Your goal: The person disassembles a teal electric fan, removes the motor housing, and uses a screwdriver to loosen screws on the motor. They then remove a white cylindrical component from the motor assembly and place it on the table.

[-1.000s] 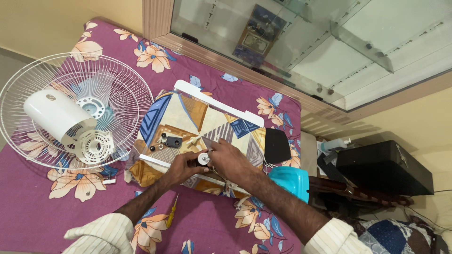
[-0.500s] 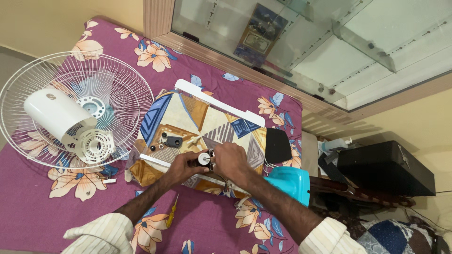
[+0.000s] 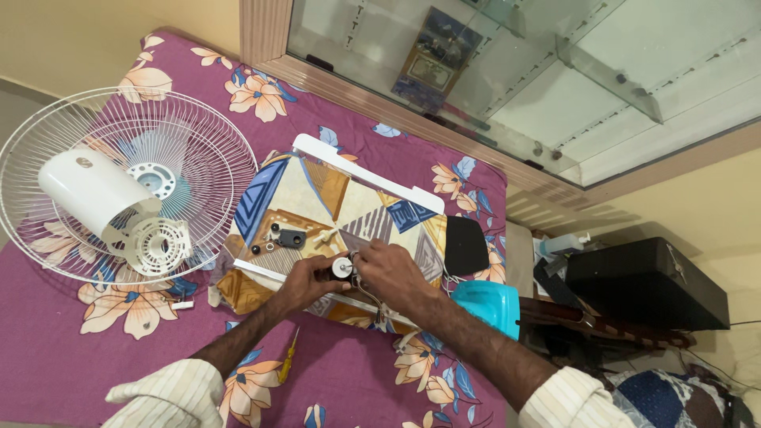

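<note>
My left hand and my right hand meet over a patterned cloth and together hold a small round white-and-metal part, with thin wires hanging under my right hand. On the cloth just left of my hands lie a small black bracket and a few black screws. A long white bar lies along the cloth's far edge.
A white wire fan guard with a white motor housing lies at the left on the purple floral sheet. A yellow-handled screwdriver lies by my left forearm. A teal plastic piece, a black box and a glass cabinet are at the right and back.
Both hands have kept their hold on the small round part over the cloth, with only slight shifts of the fingers. Nothing else has moved.
</note>
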